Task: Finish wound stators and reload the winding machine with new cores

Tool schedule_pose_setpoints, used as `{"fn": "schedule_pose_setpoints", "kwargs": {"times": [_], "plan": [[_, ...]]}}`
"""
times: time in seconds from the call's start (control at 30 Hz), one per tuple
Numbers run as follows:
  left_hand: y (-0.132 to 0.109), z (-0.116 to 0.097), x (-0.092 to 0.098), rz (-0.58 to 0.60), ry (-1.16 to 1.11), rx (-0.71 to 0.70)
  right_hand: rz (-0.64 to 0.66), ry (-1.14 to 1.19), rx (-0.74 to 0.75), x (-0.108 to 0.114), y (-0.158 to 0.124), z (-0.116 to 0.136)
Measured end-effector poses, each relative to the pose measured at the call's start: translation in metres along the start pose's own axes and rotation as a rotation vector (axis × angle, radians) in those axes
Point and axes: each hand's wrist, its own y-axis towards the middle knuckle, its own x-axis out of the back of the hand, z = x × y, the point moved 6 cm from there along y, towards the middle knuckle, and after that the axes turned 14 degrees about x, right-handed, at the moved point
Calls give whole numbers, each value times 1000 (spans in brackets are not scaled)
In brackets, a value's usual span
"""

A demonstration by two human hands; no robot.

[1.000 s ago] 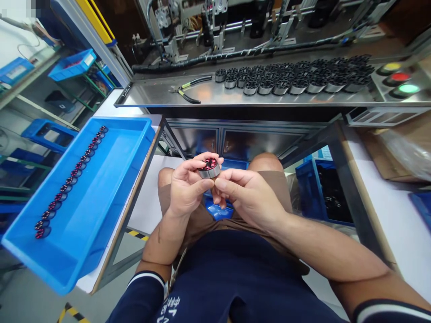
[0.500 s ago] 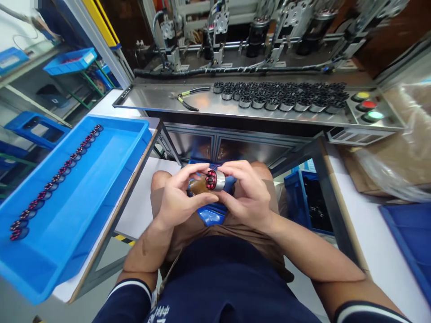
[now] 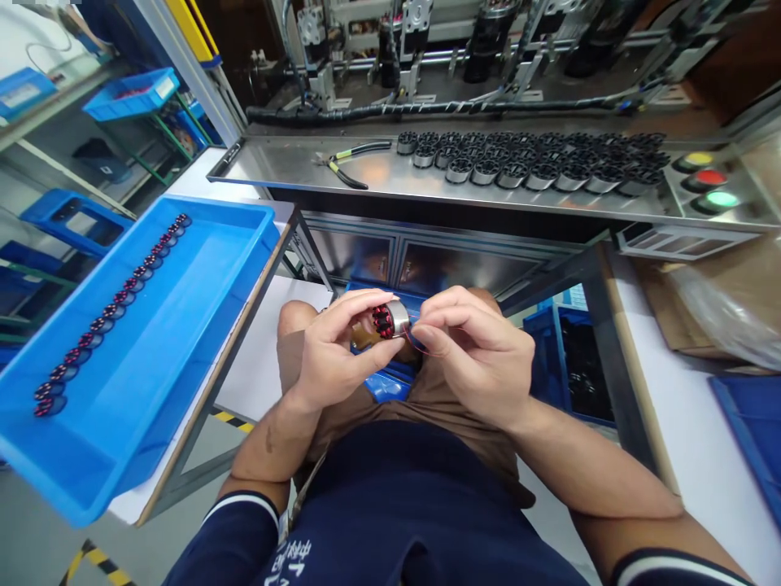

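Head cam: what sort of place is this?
Most likely a factory assembly station for small motor parts. Rows of black ring cores sit on the steel bench before automated machinery, wound parts line a blue tray, and the left hand and right hand hold a red-wound core.

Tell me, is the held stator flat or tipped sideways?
Tipped sideways: the stator in the left hand has its red-wound face pointing left.

**Factory assembly station, small motor parts**

Steel bench (image 3: 286, 167) backed by an automated machine (image 3: 421, 32) with cabling and actuators. Bare stator cores (image 3: 537, 163) ranked in rows on it, pliers (image 3: 345, 163) alongside. Yellow, red and green push buttons (image 3: 708, 179) at the bench end. Blue tray (image 3: 201, 309) holds a line of wound units (image 3: 110, 313). One wound stator (image 3: 390, 320) held at lap level. Blue bins (image 3: 131, 94) on racking. Hazard tape (image 3: 235, 419) on floor.
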Motion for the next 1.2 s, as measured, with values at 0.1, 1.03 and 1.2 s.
{"fn": "schedule_pose_setpoints", "kwargs": {"times": [0.1, 1.03, 1.2], "plan": [[1, 7, -6, 77, -196, 101, 15, 48, -77, -2, -4, -3], [-11, -42, 5, -38, 454, -366, 557, -363, 330, 16, 39, 22], [-12, -42, 8, -11, 419, -357, 671, -390, 534, -15, 30, 40]]}}
